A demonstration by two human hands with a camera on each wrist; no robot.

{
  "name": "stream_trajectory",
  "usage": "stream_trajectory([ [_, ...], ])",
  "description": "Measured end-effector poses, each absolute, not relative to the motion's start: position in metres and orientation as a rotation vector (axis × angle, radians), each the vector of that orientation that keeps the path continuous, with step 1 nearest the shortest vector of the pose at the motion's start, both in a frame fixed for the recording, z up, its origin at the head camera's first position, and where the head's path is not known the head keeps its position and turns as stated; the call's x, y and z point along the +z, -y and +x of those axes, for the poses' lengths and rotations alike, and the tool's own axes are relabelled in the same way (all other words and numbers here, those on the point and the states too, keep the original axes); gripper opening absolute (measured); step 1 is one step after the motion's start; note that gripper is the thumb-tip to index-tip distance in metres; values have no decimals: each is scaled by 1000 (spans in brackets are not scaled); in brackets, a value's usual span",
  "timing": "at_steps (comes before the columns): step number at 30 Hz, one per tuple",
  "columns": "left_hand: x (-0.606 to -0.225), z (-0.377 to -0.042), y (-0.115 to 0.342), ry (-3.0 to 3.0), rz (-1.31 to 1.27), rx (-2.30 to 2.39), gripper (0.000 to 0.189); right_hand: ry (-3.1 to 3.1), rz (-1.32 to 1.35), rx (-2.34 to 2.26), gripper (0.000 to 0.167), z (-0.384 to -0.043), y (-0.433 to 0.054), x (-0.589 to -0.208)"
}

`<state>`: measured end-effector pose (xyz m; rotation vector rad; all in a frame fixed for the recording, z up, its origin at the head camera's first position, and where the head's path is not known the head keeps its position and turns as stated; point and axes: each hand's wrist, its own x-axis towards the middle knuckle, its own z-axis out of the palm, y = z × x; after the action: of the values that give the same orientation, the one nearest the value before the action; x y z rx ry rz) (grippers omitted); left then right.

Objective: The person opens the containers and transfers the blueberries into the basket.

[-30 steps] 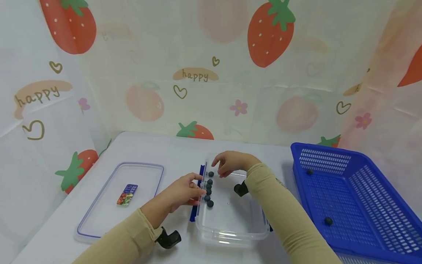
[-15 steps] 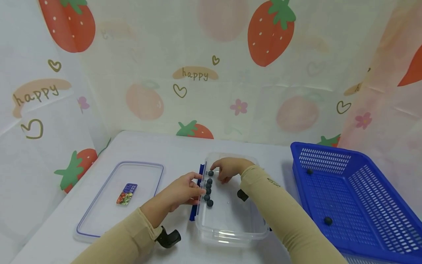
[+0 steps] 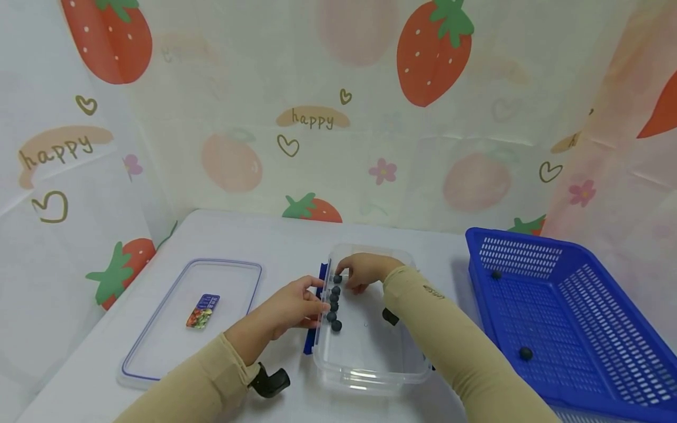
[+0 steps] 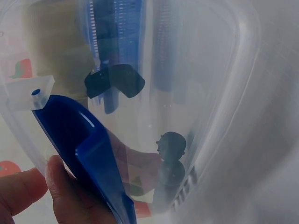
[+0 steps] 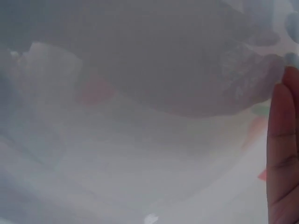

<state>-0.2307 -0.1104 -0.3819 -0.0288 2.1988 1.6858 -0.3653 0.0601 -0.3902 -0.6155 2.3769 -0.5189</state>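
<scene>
A clear plastic box (image 3: 372,371) with dark blue side latches stands mid-table. Along its left inner wall lie several dark blueberries (image 3: 336,325) in a row. My left hand (image 3: 280,306) holds this wall, thumb at the rim and fingers by the blue latch (image 4: 88,144). Inside the box, my right hand (image 3: 370,268) reaches to the far end of the row. Its bent index finger touches the farthest blueberry (image 3: 337,279), while the thumb is apart from it. Only fingertips (image 5: 282,100) appear at the edge of the right wrist view, through haze.
At right stands a blue perforated basket (image 3: 571,346) holding two blueberries (image 3: 526,353). The box's clear lid (image 3: 158,346), blue-edged, lies at left with a small printed card (image 3: 203,311) on it. A patterned curtain (image 3: 365,147) hangs behind the table.
My right hand has come down and slightly left onto the farthest blueberry. That berry has shifted a little. My left hand has stayed in place.
</scene>
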Motion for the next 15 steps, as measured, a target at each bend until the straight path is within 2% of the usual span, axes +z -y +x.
stream_trajectory([
  [8, -383, -231, 111, -2193, -24, 1696, 49, -2380, -636, -560, 17, -367, -57, -396],
  [15, -385, -232, 112, -2185, -11, 1699, 49, -2400, -647, -552, 8, -366, -55, -401],
])
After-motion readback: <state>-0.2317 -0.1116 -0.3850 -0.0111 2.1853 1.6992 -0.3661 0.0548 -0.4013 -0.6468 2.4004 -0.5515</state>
